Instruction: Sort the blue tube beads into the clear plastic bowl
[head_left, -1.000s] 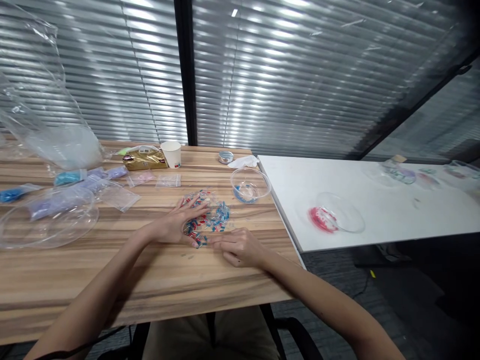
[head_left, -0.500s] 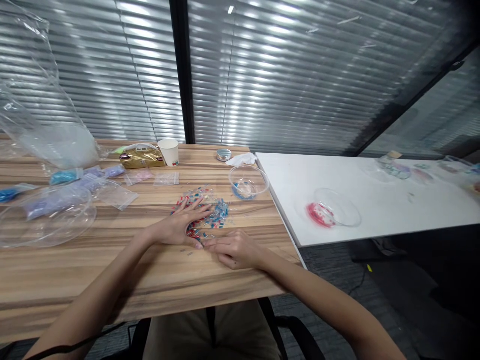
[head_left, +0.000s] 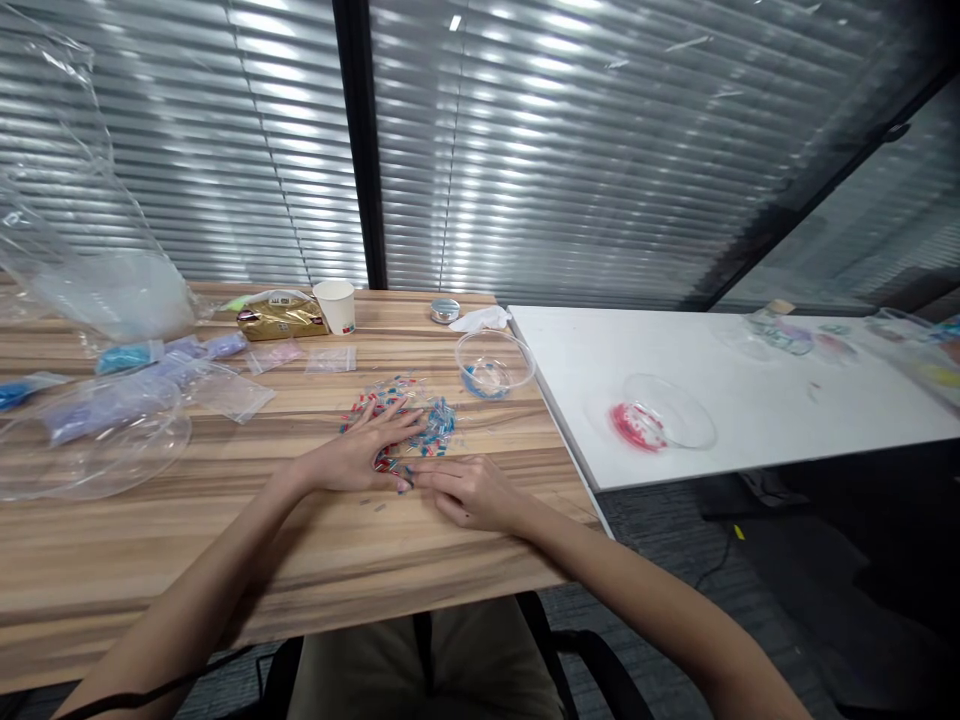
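Note:
A loose pile of small red, blue and clear tube-shaped beads (head_left: 439,425) lies spread on the wooden table. My left hand (head_left: 364,447) rests over the pile's left side, fingers spread, with red and blue beads showing between thumb and index finger. At the near edge of the pile is my right hand (head_left: 471,492), its index finger stretched toward the beads beside my left thumb and its other fingers bent. I see nothing held in it. Behind the pile stands a clear round bowl (head_left: 495,362) with blue beads in its bottom.
On the white table (head_left: 555,400) another clear bowl (head_left: 675,412) contains red beads. A paper cup (head_left: 336,306), a gold tissue pack (head_left: 281,315) and a round tin (head_left: 445,311) stand at the back. Bead bags (head_left: 274,355) and large clear dishes (head_left: 105,470) occupy the left.
My right hand has shifted slightly up the table, its index fingertip now closer to the beads by my left thumb. My left hand stays nearly still. The view has turned slightly.

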